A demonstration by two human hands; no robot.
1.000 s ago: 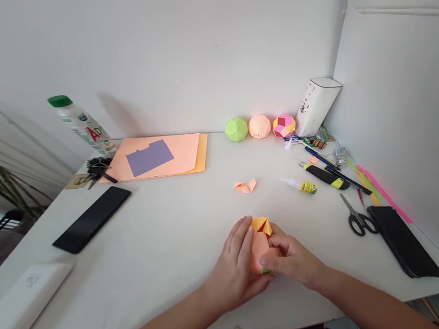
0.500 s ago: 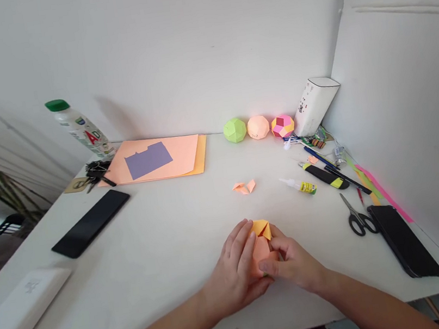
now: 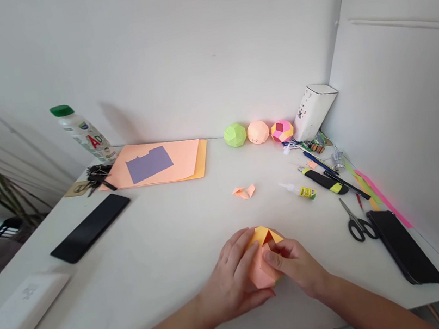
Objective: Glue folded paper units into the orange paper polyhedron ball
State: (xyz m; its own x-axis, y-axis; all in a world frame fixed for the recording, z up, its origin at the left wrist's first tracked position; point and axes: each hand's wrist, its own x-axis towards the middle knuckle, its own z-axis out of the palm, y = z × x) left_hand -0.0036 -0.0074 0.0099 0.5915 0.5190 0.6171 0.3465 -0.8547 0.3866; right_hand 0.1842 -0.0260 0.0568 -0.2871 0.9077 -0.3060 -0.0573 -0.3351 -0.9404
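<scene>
At the near side of the bench (image 3: 152, 240), the left hand (image 3: 233, 272) and right hand (image 3: 301, 268) grip a peach-and-yellow paper ball (image 3: 261, 272) between them, small peach paper pieces (image 3: 240, 192) lying beyond it on the far side.

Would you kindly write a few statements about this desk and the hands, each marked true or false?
1. The left hand and right hand both hold the peach-and-yellow paper piece. True.
2. The scissors are in the right hand. False: the scissors lie on the table, to its right.
3. The peach ball sits between the green ball and the multicoloured ball. True.
4. The purple paper lies under the peach sheet. False: it lies on top.
5. The bottle cap is green. True.
</scene>
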